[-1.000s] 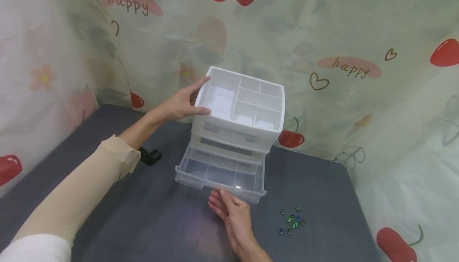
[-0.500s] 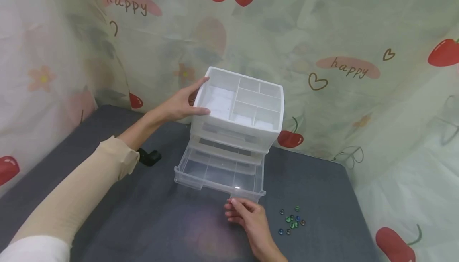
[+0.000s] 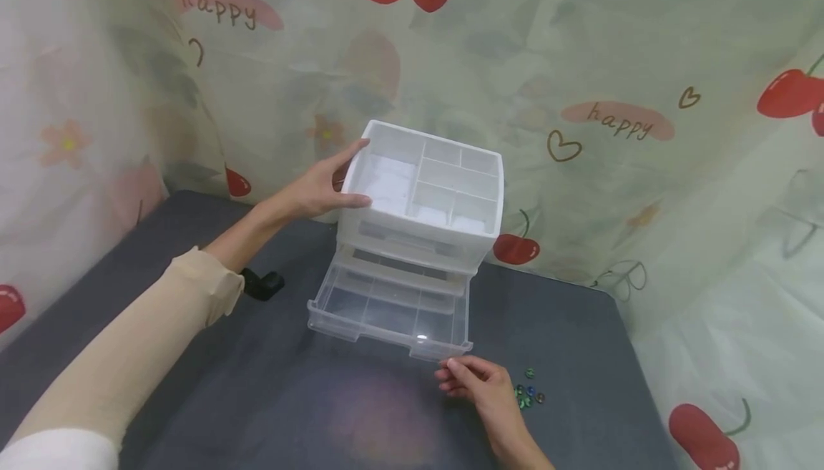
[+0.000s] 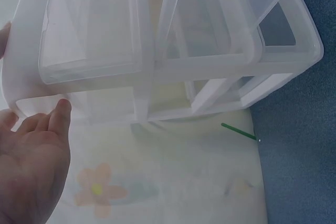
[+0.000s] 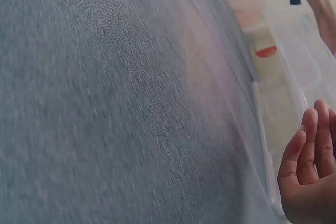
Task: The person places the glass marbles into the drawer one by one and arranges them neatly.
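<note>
A white plastic drawer organizer (image 3: 412, 225) stands on the grey cloth, its divided top tray facing up. Its lower clear drawer (image 3: 389, 335) is pulled far out toward the front. My left hand (image 3: 320, 188) grips the organizer's upper left side, thumb over the rim. In the left wrist view, that hand (image 4: 32, 153) has its fingers at the slot in the side wall. My right hand (image 3: 484, 388) hovers just off the drawer's front right corner, fingers loosely bent, holding nothing. Several glass marbles (image 3: 530, 391), green, blue and brown, lie beside it; the hand hides some of them.
A small black object (image 3: 262, 284) lies on the cloth behind the left forearm. Printed curtains (image 3: 515, 48) with cherries hang along the back and both sides. The grey table surface (image 3: 283, 384) spreads in front of the drawer.
My right hand has slid rightward along the drawer front to its right corner, away from the middle of the front, and now overlaps some marbles. Left hand and drawer keep their places.
</note>
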Demonstrator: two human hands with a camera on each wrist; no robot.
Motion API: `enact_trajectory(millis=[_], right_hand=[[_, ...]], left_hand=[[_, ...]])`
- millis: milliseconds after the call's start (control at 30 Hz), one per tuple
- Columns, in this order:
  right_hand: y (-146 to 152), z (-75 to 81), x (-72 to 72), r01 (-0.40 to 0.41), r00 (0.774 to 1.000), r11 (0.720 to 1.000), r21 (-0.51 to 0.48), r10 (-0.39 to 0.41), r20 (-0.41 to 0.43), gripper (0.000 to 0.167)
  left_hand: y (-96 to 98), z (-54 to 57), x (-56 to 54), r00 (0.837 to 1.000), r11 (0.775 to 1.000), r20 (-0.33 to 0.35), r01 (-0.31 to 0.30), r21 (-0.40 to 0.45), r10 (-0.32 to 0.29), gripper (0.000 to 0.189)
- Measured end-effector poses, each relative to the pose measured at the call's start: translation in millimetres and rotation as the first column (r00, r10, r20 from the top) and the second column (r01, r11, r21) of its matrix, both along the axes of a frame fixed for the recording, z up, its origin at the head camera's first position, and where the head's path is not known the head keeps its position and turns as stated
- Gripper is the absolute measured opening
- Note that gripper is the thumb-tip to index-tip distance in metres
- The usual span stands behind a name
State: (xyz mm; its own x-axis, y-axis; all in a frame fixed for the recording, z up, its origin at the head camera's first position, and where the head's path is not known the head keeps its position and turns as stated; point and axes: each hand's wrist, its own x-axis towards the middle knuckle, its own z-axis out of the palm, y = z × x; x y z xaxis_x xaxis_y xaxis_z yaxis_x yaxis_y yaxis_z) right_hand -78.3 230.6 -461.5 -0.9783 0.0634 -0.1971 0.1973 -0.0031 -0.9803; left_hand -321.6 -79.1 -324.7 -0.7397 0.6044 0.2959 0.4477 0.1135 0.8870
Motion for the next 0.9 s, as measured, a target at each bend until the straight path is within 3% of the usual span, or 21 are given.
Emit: enact_trajectory(millis=[167,467,700,900], right_hand=[[12,3.4,1.4,-0.003,1.000,0.999,0.039,0.003,-0.007,0.035],[46,11.3,1.7,-0.008,0.996,0.985,0.175,0.024,-0.089,0.027],[75,20.3,2.6,0.033,0.998,0.961,0.274,-0.016,-0.065,0.036],[98,15.6,1.3,0.039,0.995,0.949,0.312,-0.008,-0.102,0.036]], left_hand=[[-0.9,-1.8,0.4,1.000,1.000,-0.001,-0.003,-0.005,0.003,0.097],[0.9,-0.2,-0.8,1.000,0.999,0.019,0.018,0.033,-0.018,0.097],[0.6,0.0,0.1,1.000,1.000,0.012,0.012,0.025,-0.012,0.097],[0.8,-0.1,-0.2,1.000,1.000,0.013,0.013,0.020,-0.014,0.097]])
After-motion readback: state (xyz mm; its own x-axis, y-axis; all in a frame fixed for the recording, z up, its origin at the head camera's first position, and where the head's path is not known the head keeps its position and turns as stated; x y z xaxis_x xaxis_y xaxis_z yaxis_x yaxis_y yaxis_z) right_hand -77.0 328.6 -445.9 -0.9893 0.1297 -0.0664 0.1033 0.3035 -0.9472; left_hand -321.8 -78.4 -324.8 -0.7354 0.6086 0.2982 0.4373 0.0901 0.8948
